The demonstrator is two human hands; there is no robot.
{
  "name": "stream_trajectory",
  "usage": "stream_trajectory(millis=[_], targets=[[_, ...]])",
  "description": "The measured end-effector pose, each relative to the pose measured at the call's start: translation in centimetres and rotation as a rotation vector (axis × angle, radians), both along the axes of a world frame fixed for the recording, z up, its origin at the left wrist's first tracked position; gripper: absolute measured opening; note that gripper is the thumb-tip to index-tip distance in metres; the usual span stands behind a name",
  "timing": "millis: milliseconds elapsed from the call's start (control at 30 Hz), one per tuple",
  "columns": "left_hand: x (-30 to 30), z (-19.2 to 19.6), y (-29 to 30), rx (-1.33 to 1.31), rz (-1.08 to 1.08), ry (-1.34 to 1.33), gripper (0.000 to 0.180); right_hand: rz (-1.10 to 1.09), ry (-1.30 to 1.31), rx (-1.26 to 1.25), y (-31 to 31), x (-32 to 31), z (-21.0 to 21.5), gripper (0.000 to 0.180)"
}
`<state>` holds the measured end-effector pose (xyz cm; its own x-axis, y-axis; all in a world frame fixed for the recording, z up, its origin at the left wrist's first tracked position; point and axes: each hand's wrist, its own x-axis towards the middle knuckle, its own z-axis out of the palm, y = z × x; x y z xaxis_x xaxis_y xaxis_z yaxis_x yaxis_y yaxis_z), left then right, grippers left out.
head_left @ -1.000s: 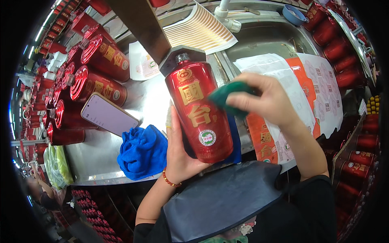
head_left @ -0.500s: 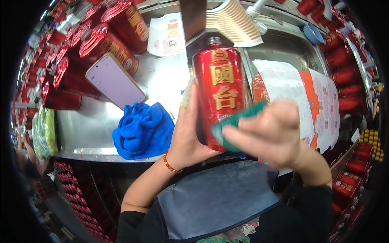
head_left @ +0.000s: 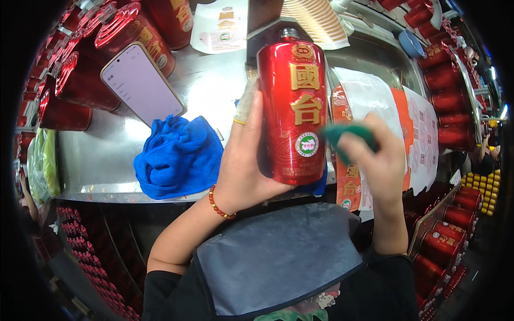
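My left hand (head_left: 241, 160) is closed round the left side and base of a red glossy bottle (head_left: 278, 101) with raised gold characters and a bare silver neck. A round white and green label (head_left: 307, 144) sits low on its front. A pale finger cover (head_left: 245, 101) is on one of my left fingers. To the right of the bottle, my right hand (head_left: 381, 160) pinches a green flat pad (head_left: 350, 134), curved and slightly blurred, its tip close to the bottle's side; I cannot tell whether they touch.
A crumpled blue cloth (head_left: 176, 160) and a propped phone (head_left: 143, 83) lie left on the metal table (head_left: 96, 155). Red bottles (head_left: 85, 80) crowd the far left. Label sheets (head_left: 423, 139) lie at right, near a blue cup (head_left: 411, 44). More sheets (head_left: 219, 27) lie at the back.
The green pad has moved right and off the bottle's lower front, uncovering the round label. The view has shifted slightly. My left hand keeps its hold on the bottle.
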<state>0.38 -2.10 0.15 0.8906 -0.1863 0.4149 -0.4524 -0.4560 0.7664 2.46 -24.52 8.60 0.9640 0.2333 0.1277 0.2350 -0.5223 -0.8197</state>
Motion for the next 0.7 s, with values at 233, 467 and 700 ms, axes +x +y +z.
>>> stream_trajectory(millis=[233, 467, 700], targets=[[0.3, -0.2, -0.1, 0.08, -0.004, 0.065, 0.138, -0.196, 0.348, 0.339, -0.9, -1.4, -2.4, 0.021], [0.4, -0.2, -0.3, 0.045, 0.0, 0.043, 0.135, 0.211, -0.636, -0.226, 0.0, -2.6, -2.1, 0.035], [-0.6, 2.1, -1.8, 0.02, 0.091, -0.025, 0.123, 0.09, -0.681, -0.431, 0.1, -2.3, 0.3, 0.039]])
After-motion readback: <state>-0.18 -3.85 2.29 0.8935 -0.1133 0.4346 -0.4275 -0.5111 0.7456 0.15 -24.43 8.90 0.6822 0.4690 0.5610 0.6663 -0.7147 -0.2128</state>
